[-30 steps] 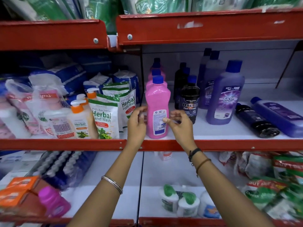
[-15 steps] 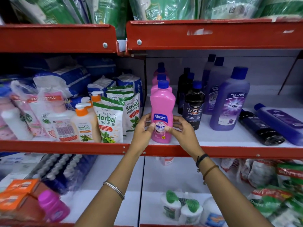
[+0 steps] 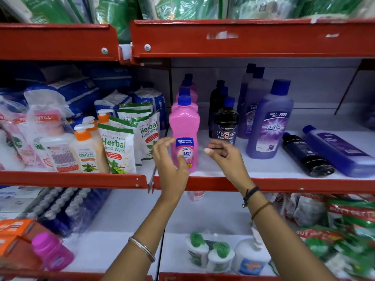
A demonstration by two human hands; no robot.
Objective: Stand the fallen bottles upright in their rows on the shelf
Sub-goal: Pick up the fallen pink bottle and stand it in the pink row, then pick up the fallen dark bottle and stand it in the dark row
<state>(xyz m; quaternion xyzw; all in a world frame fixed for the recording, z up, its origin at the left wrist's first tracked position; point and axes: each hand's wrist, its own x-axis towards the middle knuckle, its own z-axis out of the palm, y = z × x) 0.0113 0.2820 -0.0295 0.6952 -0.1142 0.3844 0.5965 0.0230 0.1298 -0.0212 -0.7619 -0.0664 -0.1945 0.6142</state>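
Pink bottle (image 3: 184, 128) stands upright at frame centre, label outward; left hand (image 3: 169, 161) and right hand (image 3: 227, 157) flank it, open, gripping nothing.

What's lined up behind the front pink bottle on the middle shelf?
Behind the front pink bottle, more pink bottles with blue caps stand in a row toward the back wall. Mostly caps and shoulders show; their bodies and labels are covered.

Pink bottle (image 3: 184, 126) stands upright on the shelf (image 3: 263, 184) between open left hand (image 3: 170, 161) and right hand (image 3: 225, 159)
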